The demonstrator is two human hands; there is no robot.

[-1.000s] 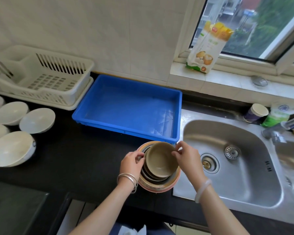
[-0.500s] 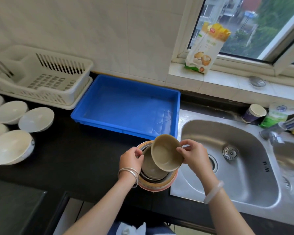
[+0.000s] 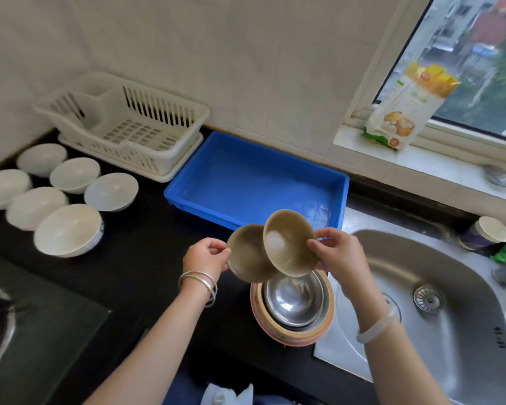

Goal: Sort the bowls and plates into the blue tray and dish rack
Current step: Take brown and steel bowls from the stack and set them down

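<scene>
Pinched by the rim, one tan bowl hangs in each hand: the left hand holds the left tan bowl, and the right hand holds the right tan bowl, tilted toward the camera and overlapping the first. Half a second ago only the right bowl was up while the left hand steadied the pile; now both are lifted clear of the stack, whose top is a bare steel bowl nested in an orange-rimmed dish.

On the left of the dark counter, six white bowls sit clustered in front of the white dish rack, which holds nothing. Just beside it stands the blue tray, also unfilled, directly behind the raised bowls. The stack rests at the counter edge against the steel sink.

With both small bowls separated, sorting has only begun; the likely next move is setting them into the tray close ahead.
</scene>
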